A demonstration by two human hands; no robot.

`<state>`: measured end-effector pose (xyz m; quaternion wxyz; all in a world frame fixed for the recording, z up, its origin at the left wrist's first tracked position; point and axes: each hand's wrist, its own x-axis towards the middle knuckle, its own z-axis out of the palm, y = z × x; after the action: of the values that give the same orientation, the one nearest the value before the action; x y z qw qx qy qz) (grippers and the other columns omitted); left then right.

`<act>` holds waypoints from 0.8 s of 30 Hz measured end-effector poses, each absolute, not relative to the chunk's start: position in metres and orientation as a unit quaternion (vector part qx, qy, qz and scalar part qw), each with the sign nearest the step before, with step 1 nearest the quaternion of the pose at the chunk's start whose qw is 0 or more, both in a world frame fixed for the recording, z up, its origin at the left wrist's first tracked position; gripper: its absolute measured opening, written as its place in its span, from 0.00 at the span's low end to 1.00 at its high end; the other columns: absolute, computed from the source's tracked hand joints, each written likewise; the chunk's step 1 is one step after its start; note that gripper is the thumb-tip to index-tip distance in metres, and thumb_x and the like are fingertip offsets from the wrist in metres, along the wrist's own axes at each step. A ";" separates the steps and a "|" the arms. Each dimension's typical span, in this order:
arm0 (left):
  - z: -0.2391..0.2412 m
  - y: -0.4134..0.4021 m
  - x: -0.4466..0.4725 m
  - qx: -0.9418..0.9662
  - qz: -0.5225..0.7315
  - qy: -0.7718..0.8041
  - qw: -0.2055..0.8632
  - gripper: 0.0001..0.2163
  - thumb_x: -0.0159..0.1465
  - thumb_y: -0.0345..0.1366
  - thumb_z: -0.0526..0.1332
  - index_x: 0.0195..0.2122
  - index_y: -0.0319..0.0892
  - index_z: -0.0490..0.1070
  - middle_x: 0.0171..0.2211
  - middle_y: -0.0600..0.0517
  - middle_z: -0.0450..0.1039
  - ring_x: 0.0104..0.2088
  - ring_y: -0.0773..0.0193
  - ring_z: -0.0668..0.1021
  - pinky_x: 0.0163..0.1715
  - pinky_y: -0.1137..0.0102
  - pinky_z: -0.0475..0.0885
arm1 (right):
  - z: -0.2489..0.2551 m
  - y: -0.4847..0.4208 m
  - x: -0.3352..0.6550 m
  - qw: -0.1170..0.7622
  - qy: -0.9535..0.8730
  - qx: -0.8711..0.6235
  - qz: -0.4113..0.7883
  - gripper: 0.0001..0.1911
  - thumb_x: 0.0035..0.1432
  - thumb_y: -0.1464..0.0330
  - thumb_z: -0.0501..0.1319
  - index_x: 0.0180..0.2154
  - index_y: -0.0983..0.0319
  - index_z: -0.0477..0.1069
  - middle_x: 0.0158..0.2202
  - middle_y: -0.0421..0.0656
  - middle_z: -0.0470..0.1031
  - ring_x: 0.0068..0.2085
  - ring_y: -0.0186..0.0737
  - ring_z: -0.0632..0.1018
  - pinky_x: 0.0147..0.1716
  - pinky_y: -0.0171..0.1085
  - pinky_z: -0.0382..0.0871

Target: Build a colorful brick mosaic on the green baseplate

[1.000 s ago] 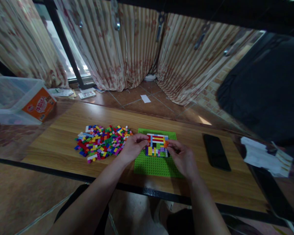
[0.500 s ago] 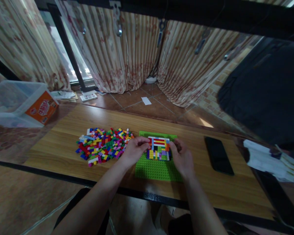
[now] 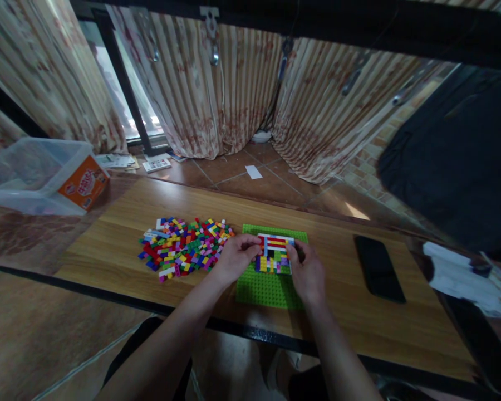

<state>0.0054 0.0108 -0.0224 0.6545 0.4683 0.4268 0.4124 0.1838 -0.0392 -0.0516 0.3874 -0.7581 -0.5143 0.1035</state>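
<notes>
A green baseplate [image 3: 267, 287] lies on the wooden table, with a flat build of coloured bricks [image 3: 274, 253] on its far half. My left hand [image 3: 236, 259] rests at the build's left edge, fingers curled and pinched against the bricks. At the build's right edge is my right hand [image 3: 307, 273], its fingers bent and pressed onto the bricks. Whether either hand has a loose brick in its fingers is hidden. A heap of several loose coloured bricks [image 3: 183, 248] lies just left of my left hand.
A black phone [image 3: 378, 268] lies flat to the right of the baseplate. A clear plastic tub [image 3: 33, 175] with an orange label stands at the far left. White papers [image 3: 467, 275] sit at the right edge. Curtains hang behind the table [image 3: 108, 234].
My right hand has slid left, closer over the right edge of the brick build. The left hand has stayed at the build's left edge. The view has shifted slightly.
</notes>
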 end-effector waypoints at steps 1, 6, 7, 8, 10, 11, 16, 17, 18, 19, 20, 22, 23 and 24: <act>-0.023 0.011 0.005 0.469 0.413 0.427 0.654 0.04 0.52 0.32 0.65 0.30 0.40 0.77 0.22 0.54 0.74 0.23 0.69 0.70 0.24 0.74 0.63 | -0.052 -0.039 0.183 0.389 -0.515 -0.757 0.102 0.28 0.63 0.49 0.52 0.49 0.63 0.75 0.45 0.54 0.78 0.43 0.50 0.78 0.44 0.46 0.69; -0.025 0.012 0.006 0.473 0.407 0.431 0.652 0.04 0.53 0.31 0.64 0.31 0.39 0.76 0.22 0.54 0.74 0.23 0.69 0.71 0.25 0.73 0.63 | -0.056 -0.039 0.181 0.382 -0.519 -0.758 0.097 0.29 0.64 0.49 0.50 0.50 0.64 0.75 0.46 0.54 0.77 0.45 0.50 0.77 0.47 0.47 0.69; -0.025 0.012 0.006 0.473 0.407 0.433 0.651 0.04 0.53 0.31 0.64 0.31 0.39 0.76 0.22 0.54 0.74 0.22 0.69 0.70 0.25 0.74 0.63 | -0.056 -0.039 0.180 0.380 -0.520 -0.759 0.095 0.30 0.65 0.49 0.49 0.50 0.64 0.75 0.46 0.55 0.77 0.45 0.50 0.77 0.47 0.47 0.68; -0.025 0.011 0.006 0.473 0.407 0.434 0.650 0.04 0.53 0.31 0.64 0.31 0.39 0.76 0.22 0.54 0.74 0.22 0.70 0.70 0.25 0.74 0.63 | -0.056 -0.038 0.180 0.379 -0.520 -0.759 0.094 0.30 0.65 0.49 0.49 0.50 0.64 0.75 0.46 0.55 0.77 0.45 0.50 0.77 0.48 0.48 0.68; -0.025 0.011 0.006 0.477 0.407 0.434 0.647 0.04 0.53 0.31 0.64 0.31 0.40 0.76 0.22 0.55 0.74 0.22 0.70 0.70 0.25 0.73 0.63 | -0.055 -0.038 0.179 0.377 -0.522 -0.760 0.093 0.31 0.65 0.49 0.48 0.50 0.64 0.75 0.46 0.55 0.77 0.46 0.50 0.77 0.49 0.48 0.68; -0.025 0.011 0.006 0.480 0.407 0.433 0.645 0.04 0.53 0.31 0.64 0.31 0.40 0.76 0.22 0.55 0.74 0.22 0.70 0.70 0.25 0.73 0.64 | -0.054 -0.038 0.179 0.373 -0.522 -0.761 0.095 0.31 0.65 0.49 0.48 0.51 0.65 0.75 0.47 0.56 0.77 0.46 0.51 0.77 0.49 0.49 0.68; -0.027 0.011 0.004 0.494 0.408 0.429 0.637 0.04 0.53 0.30 0.64 0.31 0.40 0.76 0.22 0.55 0.74 0.22 0.69 0.71 0.25 0.73 0.64 | -0.045 -0.040 0.187 0.361 -0.521 -0.759 0.149 0.33 0.67 0.50 0.42 0.50 0.65 0.76 0.46 0.55 0.78 0.47 0.51 0.77 0.48 0.49 0.68; -0.029 0.012 0.004 0.500 0.409 0.432 0.629 0.05 0.53 0.30 0.64 0.31 0.40 0.76 0.22 0.55 0.73 0.23 0.69 0.71 0.25 0.73 0.65 | -0.044 -0.040 0.190 0.367 -0.515 -0.756 0.169 0.34 0.67 0.51 0.40 0.49 0.64 0.76 0.45 0.54 0.78 0.46 0.50 0.77 0.47 0.48 0.68; -0.030 0.013 0.004 0.507 0.410 0.439 0.618 0.05 0.54 0.30 0.64 0.32 0.40 0.76 0.22 0.56 0.73 0.23 0.69 0.71 0.25 0.73 0.65 | -0.042 -0.041 0.192 0.375 -0.507 -0.753 0.187 0.34 0.67 0.51 0.40 0.48 0.63 0.77 0.45 0.53 0.79 0.46 0.50 0.77 0.47 0.47 0.68; -0.031 0.014 0.003 0.516 0.410 0.450 0.602 0.06 0.54 0.30 0.64 0.33 0.40 0.76 0.22 0.56 0.73 0.24 0.68 0.72 0.26 0.73 0.66 | -0.041 -0.041 0.195 0.383 -0.500 -0.750 0.202 0.33 0.67 0.51 0.40 0.48 0.62 0.77 0.45 0.52 0.79 0.46 0.50 0.78 0.47 0.47 0.68; -0.032 0.015 0.003 0.526 0.408 0.465 0.583 0.07 0.55 0.30 0.63 0.35 0.40 0.76 0.23 0.55 0.73 0.24 0.68 0.73 0.27 0.73 0.67 | -0.040 -0.041 0.196 0.390 -0.496 -0.746 0.213 0.33 0.67 0.50 0.40 0.48 0.62 0.77 0.46 0.51 0.79 0.46 0.50 0.78 0.48 0.47 0.68; -0.034 0.016 0.002 0.549 0.396 0.496 0.543 0.10 0.56 0.29 0.62 0.39 0.38 0.76 0.25 0.54 0.75 0.27 0.66 0.75 0.28 0.73 0.69 | -0.037 -0.042 0.198 0.391 -0.501 -0.738 0.225 0.32 0.66 0.50 0.42 0.47 0.61 0.78 0.46 0.50 0.80 0.47 0.50 0.77 0.48 0.46 0.67; -0.035 0.017 0.002 0.563 0.386 0.507 0.526 0.11 0.57 0.29 0.61 0.41 0.38 0.76 0.27 0.53 0.76 0.29 0.65 0.76 0.30 0.72 0.70 | -0.037 -0.042 0.198 0.388 -0.506 -0.736 0.227 0.32 0.65 0.49 0.43 0.46 0.61 0.78 0.46 0.50 0.80 0.47 0.50 0.77 0.49 0.46 0.67; -0.035 0.016 0.002 0.579 0.375 0.512 0.513 0.11 0.58 0.29 0.61 0.42 0.38 0.76 0.29 0.52 0.77 0.30 0.65 0.77 0.32 0.72 0.71 | -0.037 -0.042 0.198 0.383 -0.508 -0.737 0.226 0.31 0.65 0.49 0.44 0.46 0.61 0.78 0.46 0.50 0.80 0.47 0.51 0.77 0.48 0.46 0.68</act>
<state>0.0022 0.0165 -0.0347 0.5126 0.5786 0.5118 0.3750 0.1976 -0.0425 -0.0366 0.3834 -0.7372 -0.5083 0.2260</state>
